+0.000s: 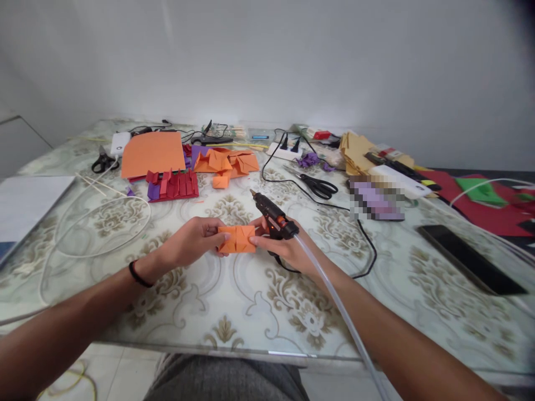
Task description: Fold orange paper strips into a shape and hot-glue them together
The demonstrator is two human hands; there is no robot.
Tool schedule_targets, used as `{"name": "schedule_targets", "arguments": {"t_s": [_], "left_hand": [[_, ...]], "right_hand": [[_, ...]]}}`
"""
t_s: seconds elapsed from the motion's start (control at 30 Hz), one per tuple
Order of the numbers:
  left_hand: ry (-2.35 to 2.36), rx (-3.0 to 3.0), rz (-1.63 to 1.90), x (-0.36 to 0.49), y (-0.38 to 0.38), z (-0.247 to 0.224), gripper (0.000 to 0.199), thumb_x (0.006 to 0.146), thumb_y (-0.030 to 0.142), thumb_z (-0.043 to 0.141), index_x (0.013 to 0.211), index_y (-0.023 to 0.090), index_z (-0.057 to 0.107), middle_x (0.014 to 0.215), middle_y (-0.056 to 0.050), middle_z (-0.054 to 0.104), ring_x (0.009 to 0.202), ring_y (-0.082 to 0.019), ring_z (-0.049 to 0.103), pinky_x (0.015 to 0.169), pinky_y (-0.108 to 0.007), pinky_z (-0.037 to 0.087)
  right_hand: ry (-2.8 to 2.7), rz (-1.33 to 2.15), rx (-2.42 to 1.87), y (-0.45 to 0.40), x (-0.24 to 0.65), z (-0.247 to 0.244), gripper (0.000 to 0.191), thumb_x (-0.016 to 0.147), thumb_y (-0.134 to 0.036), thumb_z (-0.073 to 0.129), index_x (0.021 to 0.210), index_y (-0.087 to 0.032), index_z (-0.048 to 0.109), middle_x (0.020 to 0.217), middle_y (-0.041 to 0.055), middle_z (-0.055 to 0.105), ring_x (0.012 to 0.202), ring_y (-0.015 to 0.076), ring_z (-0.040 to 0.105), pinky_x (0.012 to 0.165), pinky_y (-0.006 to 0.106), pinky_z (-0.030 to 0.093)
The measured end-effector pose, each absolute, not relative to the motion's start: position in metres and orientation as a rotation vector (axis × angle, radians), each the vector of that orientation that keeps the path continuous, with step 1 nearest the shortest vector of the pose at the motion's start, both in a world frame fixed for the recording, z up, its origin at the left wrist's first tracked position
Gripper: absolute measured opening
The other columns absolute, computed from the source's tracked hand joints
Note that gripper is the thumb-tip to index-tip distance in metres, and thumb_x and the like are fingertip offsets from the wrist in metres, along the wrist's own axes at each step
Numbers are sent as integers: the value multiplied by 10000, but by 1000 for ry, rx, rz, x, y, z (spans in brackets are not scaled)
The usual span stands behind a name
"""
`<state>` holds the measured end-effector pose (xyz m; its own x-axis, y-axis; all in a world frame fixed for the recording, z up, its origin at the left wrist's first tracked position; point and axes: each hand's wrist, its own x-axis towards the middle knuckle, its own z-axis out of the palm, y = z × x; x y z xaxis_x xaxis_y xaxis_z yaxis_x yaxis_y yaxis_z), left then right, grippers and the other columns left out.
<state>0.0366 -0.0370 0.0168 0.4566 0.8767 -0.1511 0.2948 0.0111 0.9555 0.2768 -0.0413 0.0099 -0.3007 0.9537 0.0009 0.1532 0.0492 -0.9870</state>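
Note:
Between my two hands is a folded orange paper piece (237, 239), made of two flat squares side by side, held just above the table. My left hand (196, 239) pinches its left edge, thumb on top. My right hand (288, 245) pinches the right edge with thumb and fingers. A black glue gun (273, 214) is also at my right hand, its nozzle pointing up and left and a clear glue stick coming out of its back; how the hand bears it is partly hidden.
Folded red paper pieces (178, 185), orange folded pieces (228, 162) and an orange sheet (154, 153) lie behind. Black scissors (320, 185), a power strip (285, 150) and a dark phone (470, 259) are on the right. A white cable (104, 255) loops on the left.

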Motion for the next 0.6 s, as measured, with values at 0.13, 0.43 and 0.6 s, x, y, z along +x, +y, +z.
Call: {"name": "schedule_targets", "arguments": {"t_s": [0.13,0.43,0.6], "left_hand": [[1041,1460,619,38,-36,16,236,871,362,727,864,128,697,737,-51,756,699,-184,754,650,-256,580],[1010,1518,517,39,-39,18,256,877,357,715,755,133,691,715,-55,755,654,-146,691,615,-225,527],[960,1518,562,38,-39,19,258,869,362,720,744,147,650,674,-32,723,631,-145,667,586,-224,491]], "right_hand": [[-1595,1319,-1173,-42,277,12,307,731,-372,803,932,-203,645,986,65,737,813,213,671,745,353,530],[-1616,1333,-1093,-44,274,6,273,787,-334,797,958,-193,638,1033,68,717,714,160,636,687,314,520],[-1614,1356,-962,-48,274,3,299,828,-323,780,1063,-233,618,1162,71,681,786,167,658,723,318,549]]}}
